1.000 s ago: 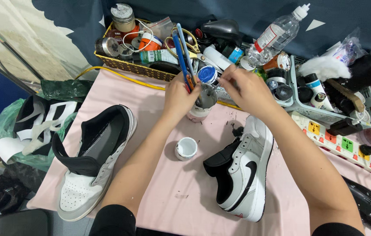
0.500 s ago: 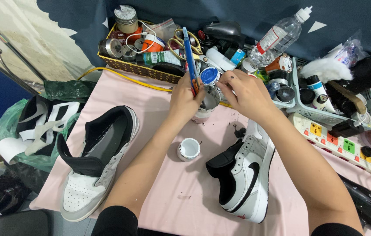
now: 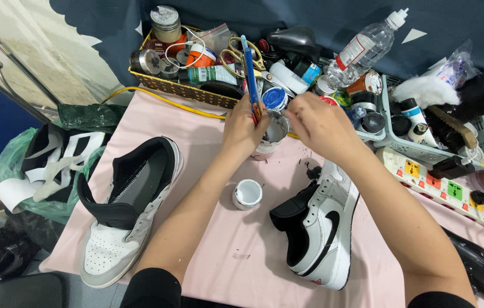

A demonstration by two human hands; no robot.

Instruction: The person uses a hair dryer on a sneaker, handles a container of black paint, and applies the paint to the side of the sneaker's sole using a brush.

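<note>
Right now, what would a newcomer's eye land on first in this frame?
Two hands meet at the centre of a pink table: the left hand holds a small jar and blue brushes, the right hand is at the jar's rim. A grey, black and white high-top sneaker lies on the left and its mate on the right, a small white lid between them. Behind, baskets overflow with supplies.

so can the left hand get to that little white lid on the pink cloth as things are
Probably yes, once freed. The small white lid lies open on the pink cloth, just below the left hand, with nothing over it. But that hand grips the blue brushes and the small jar.
</note>
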